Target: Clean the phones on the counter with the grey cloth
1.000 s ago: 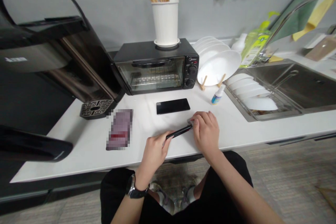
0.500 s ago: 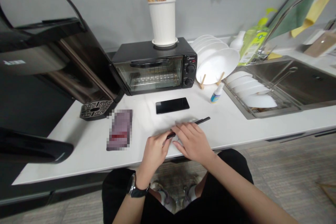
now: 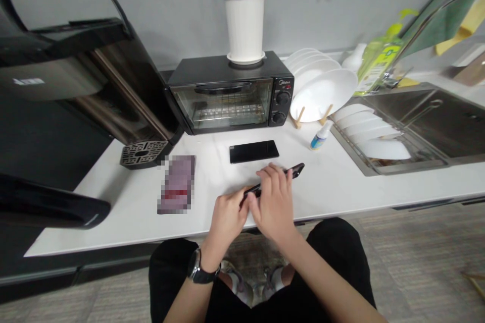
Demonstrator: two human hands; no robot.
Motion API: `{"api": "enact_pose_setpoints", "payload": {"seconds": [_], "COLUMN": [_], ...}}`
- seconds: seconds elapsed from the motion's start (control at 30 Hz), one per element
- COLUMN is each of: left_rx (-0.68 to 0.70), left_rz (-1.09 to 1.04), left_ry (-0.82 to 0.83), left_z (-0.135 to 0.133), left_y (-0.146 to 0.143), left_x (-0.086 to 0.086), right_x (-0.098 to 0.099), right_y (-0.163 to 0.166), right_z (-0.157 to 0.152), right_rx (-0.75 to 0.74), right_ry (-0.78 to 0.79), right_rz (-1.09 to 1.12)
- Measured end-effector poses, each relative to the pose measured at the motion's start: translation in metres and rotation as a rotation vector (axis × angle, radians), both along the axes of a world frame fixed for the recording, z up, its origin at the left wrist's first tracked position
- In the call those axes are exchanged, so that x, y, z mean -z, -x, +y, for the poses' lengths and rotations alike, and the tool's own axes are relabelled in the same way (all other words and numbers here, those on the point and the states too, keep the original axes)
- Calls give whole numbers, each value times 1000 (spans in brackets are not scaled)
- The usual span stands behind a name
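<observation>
We set the clock on our two hands, with 12 straight ahead. At 10 o'clock stands a dark machine [image 3: 132, 81] with a metal grille [image 3: 144, 154] at its foot; the pale lettering on its front is too blurred to read. At about 9 o'clock, a purple rectangular item [image 3: 178, 181], pixelated over, lies on the white surface [image 3: 212, 174].

Our left hand [image 3: 228, 216] is curled narrow, pinching the near end of a slim black object [image 3: 297, 170] that looks like a phone seen nearly edge-on. A dark watch [image 3: 204, 275] circles our left wrist. The front edge of the surface runs just beneath our hands, from 8 to 4 o'clock.

Toward 11:30, against the wall, sits a black oven [image 3: 227, 69]; "Midea" can be read at the top of its knob panel. At 12, a black phone [image 3: 253, 152] lies flat, with a strip of bare surface between it and the oven, and a narrower one between it and our fingers.

Our right hand [image 3: 275, 209] lies across the middle of the slim object, fingers bent over it; its far end juts out toward 2 o'clock. Whether the object touches the surface, we cannot tell. Between 1 and 2 o'clock, well apart from our hands, stands a small spray bottle [image 3: 320, 140], its blue label too small to read. White plates [image 3: 324, 95] stand on edge at 1 o'clock, and the steel sink [image 3: 456, 116] opens at 2.
</observation>
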State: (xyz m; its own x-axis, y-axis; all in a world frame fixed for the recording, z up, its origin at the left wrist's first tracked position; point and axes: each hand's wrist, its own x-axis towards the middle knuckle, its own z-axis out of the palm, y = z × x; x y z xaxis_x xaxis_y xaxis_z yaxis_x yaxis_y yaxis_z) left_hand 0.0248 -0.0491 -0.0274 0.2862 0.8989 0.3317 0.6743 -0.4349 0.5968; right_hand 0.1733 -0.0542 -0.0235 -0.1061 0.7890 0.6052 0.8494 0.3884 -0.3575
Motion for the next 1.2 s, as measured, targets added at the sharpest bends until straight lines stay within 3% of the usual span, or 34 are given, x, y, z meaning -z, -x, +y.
{"api": "enact_pose_setpoints", "payload": {"seconds": [0.1, 0.2, 0.5, 0.67, 0.8, 1.0, 1.1, 1.2], "left_rx": [21, -21, -59, -70, -82, -83, -87, -96], "left_rz": [-1, 48, 32, 42, 55, 126, 174, 177], "left_ry": [-27, -35, -24, -7, -4, -37, -93, -122], "left_z": [0, 0, 0, 2, 2, -1, -1, 0], "left_y": [3, 4, 0, 0, -1, -2, -2, -1], "left_x": [-1, 0, 0, 2, 2, 1, 2, 3], "right_x": [3, 4, -7, -14, -13, -5, -9, -16], "right_y": [17, 0, -106, -133, -108, -38, -18, -7], "right_z": [-15, -17, 23, 32, 25, 18, 24, 27], "right_rx": [-192, -275, -133, -149, -231, -486, -419, -265], "right_ry": [33, 12, -101, -159, -176, -255, -285, -216], "right_rz": [-83, -227, -357, -205, 4, 71, 116, -13]}}
